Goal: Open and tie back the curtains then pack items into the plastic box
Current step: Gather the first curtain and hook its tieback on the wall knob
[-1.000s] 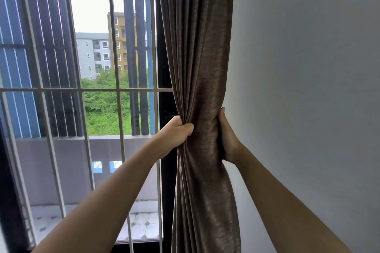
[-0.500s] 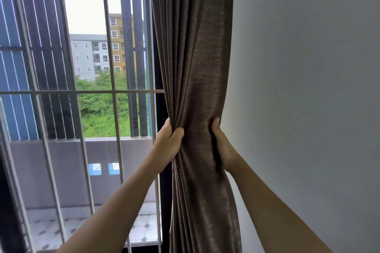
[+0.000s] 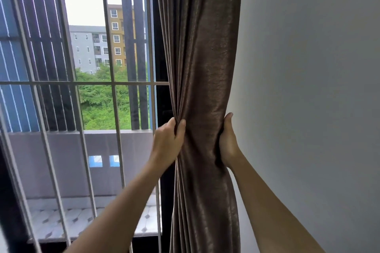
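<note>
1. Head view: curtain (image 3: 207,80) hangs gathered in one column against the wall (image 3: 308,88), right of the window grille (image 3: 111,83).
2. Left hand (image 3: 167,146) fingers clenched on the curtain's window-side folds; right hand (image 3: 227,144) cups its wall-side edge, fingers hidden behind the cloth.
3. Change from 1.0 s ago: both hands have re-gripped and the bundle is pinched tighter at hand level. Judgement: gathered and ready for tying; no tie-back visible.
4. Fabric: brown, faintly shiny, crushed texture, deep vertical pleats.

Tiled balcony floor (image 3: 61,220) beyond the window bars (image 3: 115,129).
</note>
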